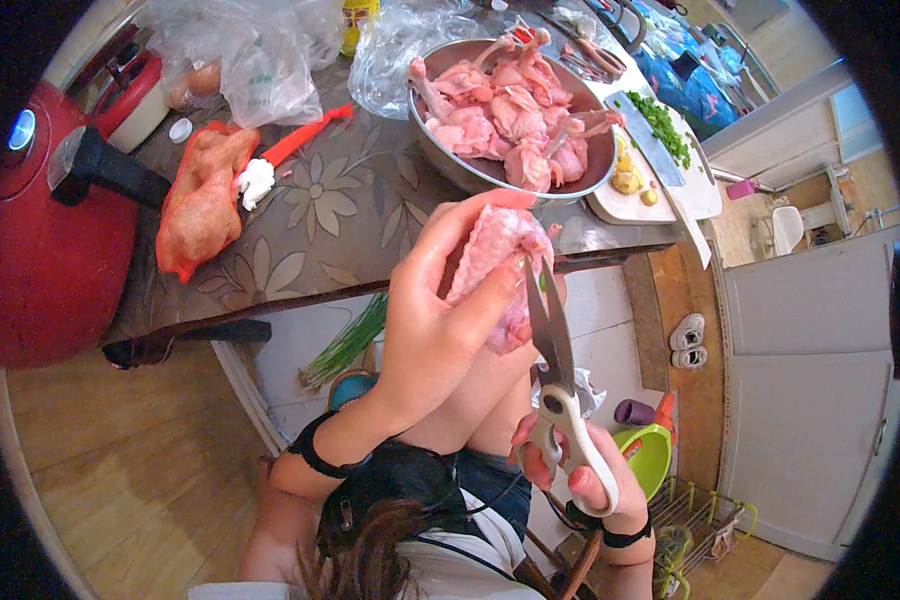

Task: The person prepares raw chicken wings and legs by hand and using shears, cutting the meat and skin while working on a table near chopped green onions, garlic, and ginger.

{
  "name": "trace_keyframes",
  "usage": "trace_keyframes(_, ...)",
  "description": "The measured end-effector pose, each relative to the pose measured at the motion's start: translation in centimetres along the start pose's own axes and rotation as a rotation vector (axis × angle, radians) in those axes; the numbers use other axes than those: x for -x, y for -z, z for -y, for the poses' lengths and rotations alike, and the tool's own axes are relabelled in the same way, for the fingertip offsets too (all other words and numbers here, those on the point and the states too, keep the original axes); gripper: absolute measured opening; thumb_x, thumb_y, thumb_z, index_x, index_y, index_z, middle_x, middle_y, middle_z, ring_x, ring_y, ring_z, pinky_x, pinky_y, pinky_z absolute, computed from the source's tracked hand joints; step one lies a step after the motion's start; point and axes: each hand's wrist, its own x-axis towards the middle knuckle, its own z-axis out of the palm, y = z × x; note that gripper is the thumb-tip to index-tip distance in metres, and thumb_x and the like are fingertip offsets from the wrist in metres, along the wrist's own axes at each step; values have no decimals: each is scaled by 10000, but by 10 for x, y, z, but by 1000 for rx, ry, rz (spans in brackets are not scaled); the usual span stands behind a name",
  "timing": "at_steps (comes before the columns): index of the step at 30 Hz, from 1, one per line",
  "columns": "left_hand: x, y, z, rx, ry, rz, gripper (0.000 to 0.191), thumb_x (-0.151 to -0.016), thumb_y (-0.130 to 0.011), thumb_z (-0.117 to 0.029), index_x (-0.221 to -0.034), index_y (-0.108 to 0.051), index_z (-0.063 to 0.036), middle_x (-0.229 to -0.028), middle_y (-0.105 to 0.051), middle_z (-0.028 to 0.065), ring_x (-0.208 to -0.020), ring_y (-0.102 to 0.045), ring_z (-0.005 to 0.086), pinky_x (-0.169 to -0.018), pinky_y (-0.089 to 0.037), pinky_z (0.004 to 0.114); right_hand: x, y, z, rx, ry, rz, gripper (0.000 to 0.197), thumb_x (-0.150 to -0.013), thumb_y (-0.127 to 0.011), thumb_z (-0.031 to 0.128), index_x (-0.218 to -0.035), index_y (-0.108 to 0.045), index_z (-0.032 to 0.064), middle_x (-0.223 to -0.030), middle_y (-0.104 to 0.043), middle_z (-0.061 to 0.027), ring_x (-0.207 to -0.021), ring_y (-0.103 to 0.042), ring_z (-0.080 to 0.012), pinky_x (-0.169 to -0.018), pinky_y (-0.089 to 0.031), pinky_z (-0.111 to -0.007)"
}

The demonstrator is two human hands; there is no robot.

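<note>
My left hand (427,322) grips a raw chicken piece (499,247) with pale, bumpy skin, just in front of the table's edge. Kitchen scissors (559,367) with white handles are in my right hand (600,465), fingers through the loops. Their blades point up, slightly parted, with the tips against or very near the chicken piece; whether they touch it I cannot tell. Just beyond stands a steel bowl (465,171) heaped with raw chicken legs (517,112). Part of the held piece is hidden by my fingers and the blades.
A white cutting board (607,208) holds a cleaver (649,139), chopped green onion (656,124) and ginger pieces (626,178). Left are a red net bag (202,199), plastic bags (255,60) and a red cooker (60,247). Below are green onions (345,341) and a green basin (649,457).
</note>
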Motion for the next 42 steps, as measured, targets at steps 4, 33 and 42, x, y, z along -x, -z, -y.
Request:
trace_keyframes(4, -1, -1, -1, -235, -164, -30, 348, -772, -538, -28, -1116, -504, 13, -1034, -529, 90, -955, -524, 155, -845, -402, 263, -1, 0, 2, -22, -8, -16, 698, -723, -640, 539, -1123, -452, -1, -815, -484, -9, -685, -451, -72, -605, -371, -191)
trace_keyframes(33, -8, 13, 13, -644, -697, 72, 518, -638, -616, 83, -1141, -523, 1, -1051, -557, 133, -869, -565, 242, -771, -458, 293, 7, 7, 4, 283, 45, -172, 430, -749, -700, 290, -1059, -521, 53, -745, -546, -27, -701, -528, -97, -647, -432, -243)
trace_keyframes(42, -5, 7, 23, -630, -638, -32, 521, -688, -633, 31, -1185, -490, -35, -1007, -584, 136, -880, -569, 274, -737, -467, 295, -9, -10, 2, 497, 73, -414, 304, -743, -701, 153, -987, -569, 28, -789, -620, -70, -715, -589, -120, -656, -456, -246)
